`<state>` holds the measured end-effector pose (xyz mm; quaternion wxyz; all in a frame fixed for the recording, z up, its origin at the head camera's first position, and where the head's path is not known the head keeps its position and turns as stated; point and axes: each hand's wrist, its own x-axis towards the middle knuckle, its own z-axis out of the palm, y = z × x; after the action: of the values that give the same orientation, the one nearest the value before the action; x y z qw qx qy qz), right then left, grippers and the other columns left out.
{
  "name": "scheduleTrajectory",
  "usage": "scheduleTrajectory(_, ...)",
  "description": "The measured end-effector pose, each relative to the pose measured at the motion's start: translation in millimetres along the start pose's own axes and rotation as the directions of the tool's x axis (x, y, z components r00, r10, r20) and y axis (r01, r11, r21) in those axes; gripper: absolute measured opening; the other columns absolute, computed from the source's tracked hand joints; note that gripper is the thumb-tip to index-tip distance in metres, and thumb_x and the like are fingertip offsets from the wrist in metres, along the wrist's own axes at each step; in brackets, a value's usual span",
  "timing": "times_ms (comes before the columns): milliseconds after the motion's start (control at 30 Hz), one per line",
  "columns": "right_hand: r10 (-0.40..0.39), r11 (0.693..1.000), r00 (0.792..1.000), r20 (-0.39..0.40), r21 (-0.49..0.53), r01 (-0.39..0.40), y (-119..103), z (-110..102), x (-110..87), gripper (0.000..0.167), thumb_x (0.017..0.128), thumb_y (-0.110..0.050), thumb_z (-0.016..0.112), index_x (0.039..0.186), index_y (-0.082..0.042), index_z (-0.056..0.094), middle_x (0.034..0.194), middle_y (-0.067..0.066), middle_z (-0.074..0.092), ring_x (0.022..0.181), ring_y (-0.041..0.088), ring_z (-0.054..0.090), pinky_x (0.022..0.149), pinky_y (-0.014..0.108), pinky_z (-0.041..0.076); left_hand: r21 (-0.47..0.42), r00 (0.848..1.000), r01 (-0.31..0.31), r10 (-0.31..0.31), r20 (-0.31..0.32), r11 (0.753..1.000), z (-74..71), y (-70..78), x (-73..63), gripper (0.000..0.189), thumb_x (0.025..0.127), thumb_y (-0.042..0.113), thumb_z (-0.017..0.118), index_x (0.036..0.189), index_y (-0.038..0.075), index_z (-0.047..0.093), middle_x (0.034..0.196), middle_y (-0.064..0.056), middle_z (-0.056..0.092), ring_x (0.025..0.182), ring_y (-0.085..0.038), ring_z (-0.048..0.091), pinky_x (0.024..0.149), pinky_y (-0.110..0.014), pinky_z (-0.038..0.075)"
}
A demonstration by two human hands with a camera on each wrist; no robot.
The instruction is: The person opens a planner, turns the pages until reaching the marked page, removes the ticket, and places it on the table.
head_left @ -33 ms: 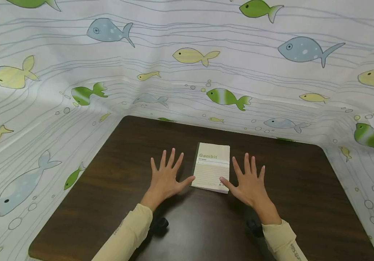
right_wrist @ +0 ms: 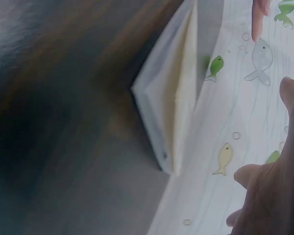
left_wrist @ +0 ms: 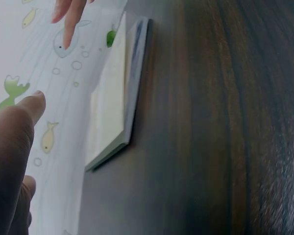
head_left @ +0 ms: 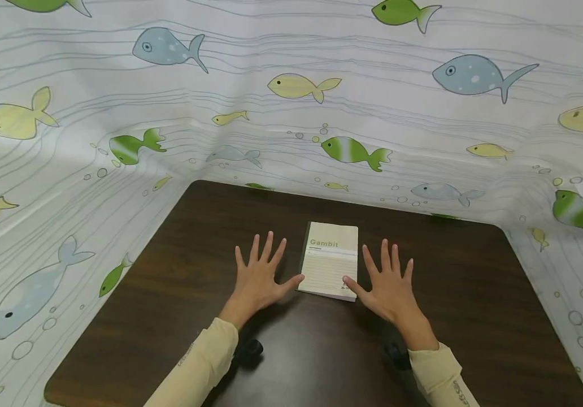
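A cream notebook with a dark spine and the word "Gambit" on its cover lies on the dark wooden table. To its left my left hand is held palm down with straight, spread fingers. On the other side is my right hand, its fingers spread likewise. Both thumbs overlap the notebook's edges in the head view, but the wrist views show them apart from it. From the left wrist, the notebook looks slightly parted along its edge; a gap also shows in the notebook from the right wrist. Neither hand holds anything.
A white sheet printed with fish and wavy lines stands around the table's back and sides. Dark wrist-worn devices, one on the left and one on the right, sit below the wrists. Light yellow sleeves cover the forearms.
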<state>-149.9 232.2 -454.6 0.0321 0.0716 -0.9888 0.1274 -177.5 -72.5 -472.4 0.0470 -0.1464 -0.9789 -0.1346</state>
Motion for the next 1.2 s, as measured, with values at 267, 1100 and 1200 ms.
scheduleTrajectory(267,0.012,1.0,1.0,0.018,0.021,-0.012,11.0,8.5,2.8,0.098,0.094,-0.073,0.052,0.166,-0.013,0.024,0.17,0.028,0.002,0.156,0.051,-0.001,0.114,0.078,-0.006,0.004,0.999,-0.005,0.005,0.039,1.0,9.8,2.0,10.7,0.097,0.091,0.084,0.042,0.167,0.032,0.013,0.174,-0.004,0.0,0.159,-0.036,-0.002,0.117,-0.075,-0.004)
scheduleTrajectory(1100,0.044,0.998,0.999,0.014,0.034,-0.045,1.4,25.6,-11.6,0.097,0.094,-0.071,0.055,0.161,-0.004,0.035,0.166,0.034,0.015,0.154,0.052,0.009,0.115,0.078,0.002,0.011,0.998,-0.057,0.057,-0.026,0.998,27.5,11.2,-10.4,0.094,0.09,0.082,0.048,0.164,0.025,0.033,0.172,-0.013,0.018,0.157,-0.041,0.016,0.116,-0.077,0.011)
scheduleTrajectory(1200,0.056,0.997,0.998,0.03,0.053,-0.057,0.3,29.8,-16.4,0.097,0.094,-0.071,0.054,0.16,-0.002,0.036,0.165,0.034,0.016,0.154,0.052,0.009,0.116,0.078,0.001,-0.014,0.997,-0.071,0.071,-0.019,0.997,37.0,14.4,-16.9,0.093,0.091,0.082,0.048,0.163,0.024,0.036,0.171,-0.014,0.021,0.156,-0.042,0.018,0.116,-0.077,0.011)
